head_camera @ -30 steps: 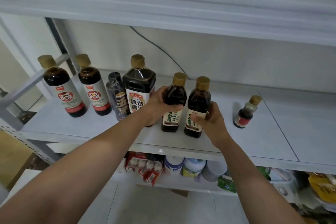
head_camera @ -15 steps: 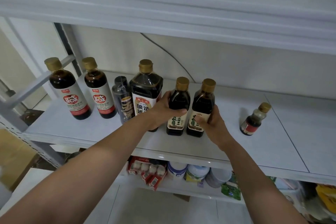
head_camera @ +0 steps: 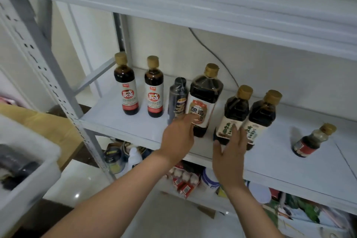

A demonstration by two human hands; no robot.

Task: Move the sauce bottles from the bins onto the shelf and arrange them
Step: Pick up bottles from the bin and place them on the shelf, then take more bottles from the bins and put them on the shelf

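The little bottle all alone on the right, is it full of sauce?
Not full. The little bottle has dark sauce in its lower part, but the part near its top looks clear.

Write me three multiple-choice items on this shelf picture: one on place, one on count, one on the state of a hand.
1. Where does the small bottle stand? A) far right, apart from the others B) far left C) on the floor
2. How many bottles stand on the shelf? A) five B) seven C) nine
3. The right hand is: A) gripping a cap B) open, fingers straight, before a green-lettered bottle C) out of view
Answers: 1 A, it stands alone at the right end; 2 B, six grouped plus the small one; 3 B, its fingers curl round nothing.
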